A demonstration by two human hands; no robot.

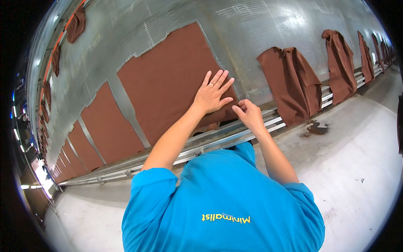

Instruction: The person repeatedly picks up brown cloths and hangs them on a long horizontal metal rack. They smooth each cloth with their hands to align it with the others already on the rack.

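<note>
A brown fabric panel point(168, 80) lies spread flat on the long grey metal table point(235, 46) before me. My left hand point(212, 93) rests palm down on its right part, fingers stretched out, a ring on one of them. At the panel's near right corner, my right hand point(248, 113) has thumb and forefinger pinched together on the fabric's edge. Part of the panel's near edge lies behind my left forearm.
To the left, several brown panels point(109, 126) lie flat in a row. On the right, a crumpled brown piece point(291, 86) hangs over the near edge, with several more beyond. Metal rails point(218, 140) run along that edge. A dark stain point(317, 127) marks the pale floor point(352, 168).
</note>
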